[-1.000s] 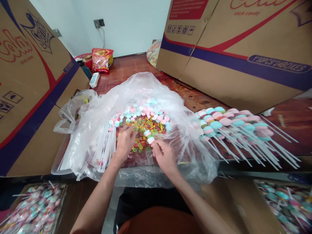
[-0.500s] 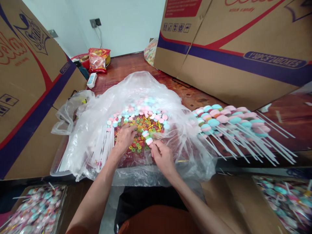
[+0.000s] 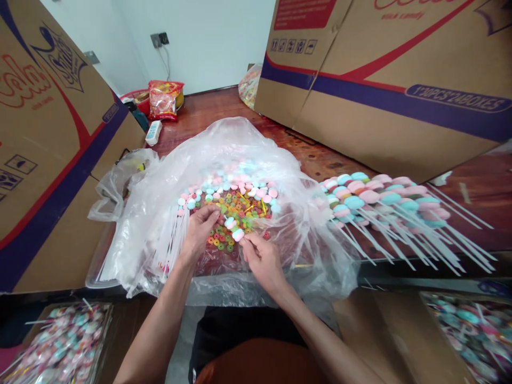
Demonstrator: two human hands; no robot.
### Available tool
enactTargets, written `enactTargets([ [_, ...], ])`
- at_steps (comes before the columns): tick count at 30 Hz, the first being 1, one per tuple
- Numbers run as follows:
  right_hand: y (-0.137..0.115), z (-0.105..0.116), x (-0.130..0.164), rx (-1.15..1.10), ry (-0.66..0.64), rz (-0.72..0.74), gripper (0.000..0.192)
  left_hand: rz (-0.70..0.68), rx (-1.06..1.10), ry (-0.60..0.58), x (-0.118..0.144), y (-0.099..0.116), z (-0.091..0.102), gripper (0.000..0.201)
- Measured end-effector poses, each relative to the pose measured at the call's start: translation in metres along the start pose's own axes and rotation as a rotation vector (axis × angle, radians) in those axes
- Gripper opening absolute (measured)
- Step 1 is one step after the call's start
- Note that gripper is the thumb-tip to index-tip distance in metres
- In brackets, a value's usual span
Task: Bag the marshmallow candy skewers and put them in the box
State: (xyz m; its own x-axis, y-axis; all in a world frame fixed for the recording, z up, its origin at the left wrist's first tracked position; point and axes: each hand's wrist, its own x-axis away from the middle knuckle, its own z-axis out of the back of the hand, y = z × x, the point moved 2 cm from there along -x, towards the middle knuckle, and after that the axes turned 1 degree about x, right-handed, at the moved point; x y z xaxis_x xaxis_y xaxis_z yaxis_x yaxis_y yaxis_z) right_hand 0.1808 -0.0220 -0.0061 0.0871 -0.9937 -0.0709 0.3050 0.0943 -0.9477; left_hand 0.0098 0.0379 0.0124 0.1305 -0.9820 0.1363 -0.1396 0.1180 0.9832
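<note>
The candy skewer (image 3: 234,229) pinched in my right hand (image 3: 260,261) carries pink, white and light-blue pieces. My left hand (image 3: 200,229) rests on ring candies (image 3: 232,210) coloured green, orange, yellow and red. The plastic bag (image 3: 160,213) around them is clear with a milky sheen. To the right, finished skewers (image 3: 376,194) alternate pink and light blue on white sticks. The cartons (image 3: 384,80) are brown with red and dark-blue stripes. The table (image 3: 208,109) is reddish-brown wood grain.

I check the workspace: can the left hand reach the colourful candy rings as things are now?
Probably yes: the left hand rests at the edge of the candy rings, inside the opened plastic bag, nothing between.
</note>
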Motion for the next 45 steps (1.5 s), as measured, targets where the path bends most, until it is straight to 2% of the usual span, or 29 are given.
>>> enactTargets([
  [5,0.002,-0.003,-0.001,0.007,0.003,-0.015,0.030,0.025,0.057,-0.054,0.007,0.003,-0.003,0.021],
  [9,0.003,-0.003,0.000,0.015,-0.001,-0.022,0.030,0.004,-0.014,-0.053,0.005,-0.002,0.000,0.019],
  [13,0.005,0.003,0.000,0.046,0.034,-0.033,0.029,-0.166,-0.188,0.028,-0.002,-0.005,0.009,0.012],
  [15,0.006,0.007,0.000,0.058,0.051,-0.043,0.028,-0.271,-0.313,0.029,-0.005,-0.004,0.012,0.008],
  [20,0.011,0.011,0.001,0.067,0.069,-0.067,0.029,-0.544,-0.743,-0.139,-0.013,0.002,0.004,0.011],
  [22,0.011,0.011,0.001,0.067,0.068,-0.059,0.029,-0.611,-0.837,-0.242,-0.018,0.004,-0.001,0.015],
  [26,0.010,0.011,0.001,0.056,0.061,-0.062,0.031,-0.586,-0.853,-0.462,-0.027,0.008,-0.004,0.022],
  [28,0.010,0.012,0.001,0.043,0.058,-0.067,0.031,-0.552,-0.815,-0.494,-0.029,0.011,-0.003,0.021],
  [31,0.009,0.012,0.001,0.029,0.051,-0.056,0.031,-0.502,-0.767,-0.446,-0.025,0.013,0.000,0.019],
  [34,0.007,0.011,0.002,0.026,0.030,-0.044,0.031,-0.419,-0.623,-0.267,-0.019,0.008,0.002,0.015],
  [37,0.005,0.009,0.002,0.010,0.001,-0.040,0.031,-0.244,-0.380,-0.104,-0.012,-0.003,0.003,0.012],
  [39,0.004,0.007,0.002,-0.002,-0.011,-0.039,0.031,-0.174,-0.304,-0.068,-0.008,-0.009,0.002,0.015],
  [45,0.002,0.004,0.000,0.010,-0.022,-0.015,0.029,-0.144,-0.287,-0.002,0.004,-0.004,0.001,0.015],
])
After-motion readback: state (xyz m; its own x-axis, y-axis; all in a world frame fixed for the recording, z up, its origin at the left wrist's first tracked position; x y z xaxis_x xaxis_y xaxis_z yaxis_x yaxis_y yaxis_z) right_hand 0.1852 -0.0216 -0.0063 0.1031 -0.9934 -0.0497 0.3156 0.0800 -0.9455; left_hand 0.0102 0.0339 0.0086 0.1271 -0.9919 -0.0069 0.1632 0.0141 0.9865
